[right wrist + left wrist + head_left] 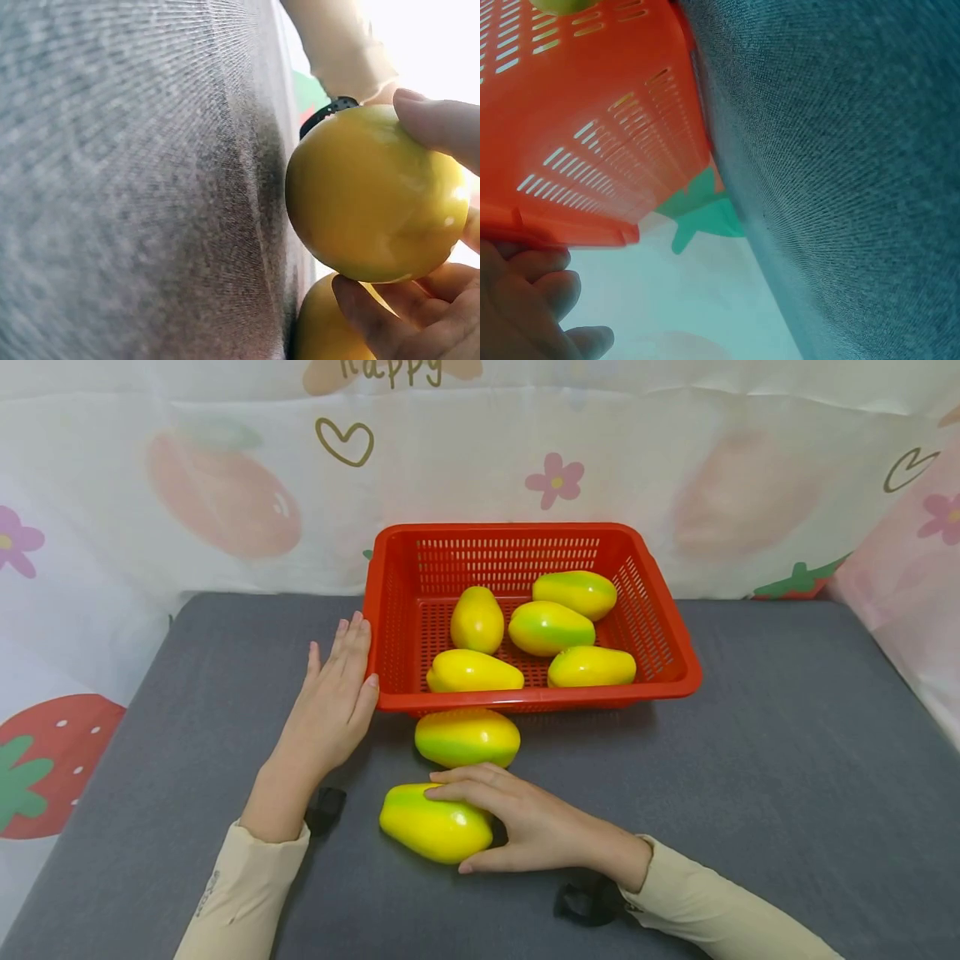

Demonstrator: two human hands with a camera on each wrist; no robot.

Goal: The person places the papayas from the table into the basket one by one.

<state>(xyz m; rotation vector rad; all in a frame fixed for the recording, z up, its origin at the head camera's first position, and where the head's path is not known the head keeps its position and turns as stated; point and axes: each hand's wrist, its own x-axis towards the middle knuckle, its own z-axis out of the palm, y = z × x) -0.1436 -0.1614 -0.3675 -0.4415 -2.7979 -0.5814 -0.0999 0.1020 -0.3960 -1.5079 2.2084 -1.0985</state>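
My right hand (525,822) grips a glossy yellow-green papaya (431,827) by its right end, near the front of the table. In the right wrist view, the thumb and fingers lie on opposite sides of that papaya (375,199). Just behind it, a second papaya (467,739) lies against the front of a red plastic basket (540,697). Several more papayas (551,628) lie inside the basket. With its fingers straight, my left hand (330,702) rests along the basket's left side. The left wrist view shows those fingers (555,292) at the basket's rim (592,238).
A grey cloth (787,777) covers the table. Behind it hangs a printed curtain (480,452), close to the basket's back rim. Black bands are at both wrists, including a right wrist strap (588,902).
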